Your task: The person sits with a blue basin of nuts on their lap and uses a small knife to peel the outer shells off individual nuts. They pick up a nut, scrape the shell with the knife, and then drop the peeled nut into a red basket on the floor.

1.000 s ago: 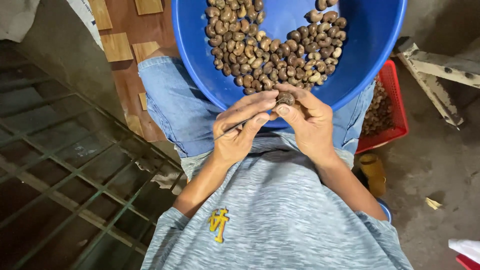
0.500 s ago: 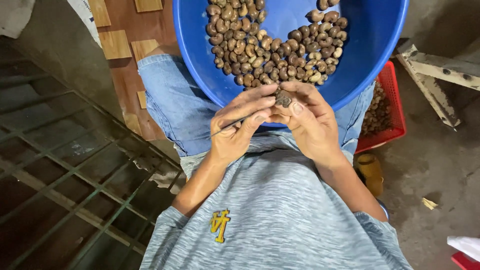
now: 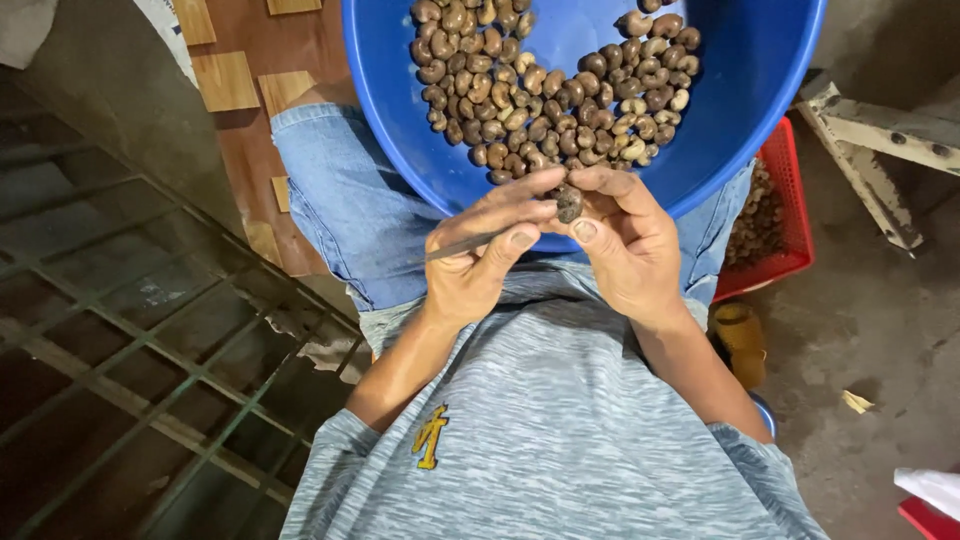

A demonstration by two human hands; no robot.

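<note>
Two hands meet over the near rim of the blue basin, which sits on the lap, full of brown nuts. Right hand pinches one nut between thumb and fingertips; left hand is curled around a thin metal pick, thumb pressing on it. That nut looks small, light and hard, probably brittle-shelled, so best gripped by its ends. Compared with half a second ago, the nut sits a touch lower and the left thumb has closed in toward it.
</note>
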